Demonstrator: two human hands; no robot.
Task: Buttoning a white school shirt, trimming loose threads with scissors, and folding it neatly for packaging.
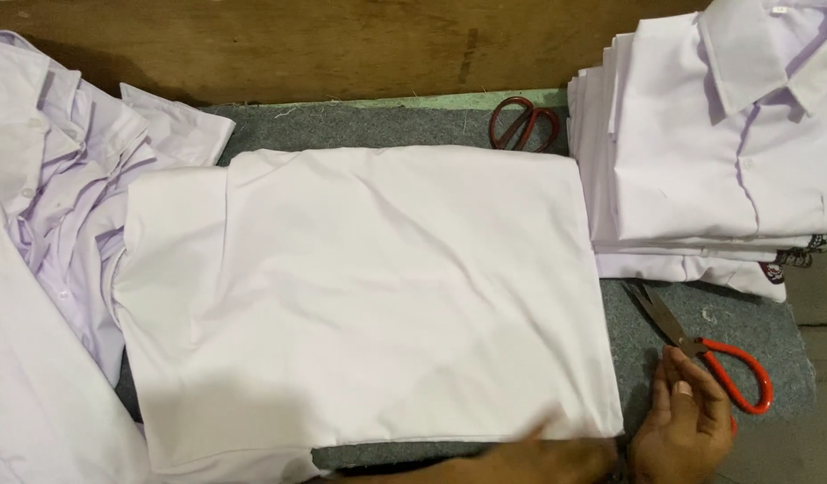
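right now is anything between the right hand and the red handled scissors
Nothing visible. The right hand is already at the red-handled scissors, fingertips touching near the pivot on the grey felt. The left hand rests at the folded white shirt corner nearby.

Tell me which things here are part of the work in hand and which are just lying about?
In use:
- spread white shirt, left hand at its near edge
- red-handled scissors, right hand touching them

Lying about:
- folded shirt stack
- loose shirt pile
- dark red scissors
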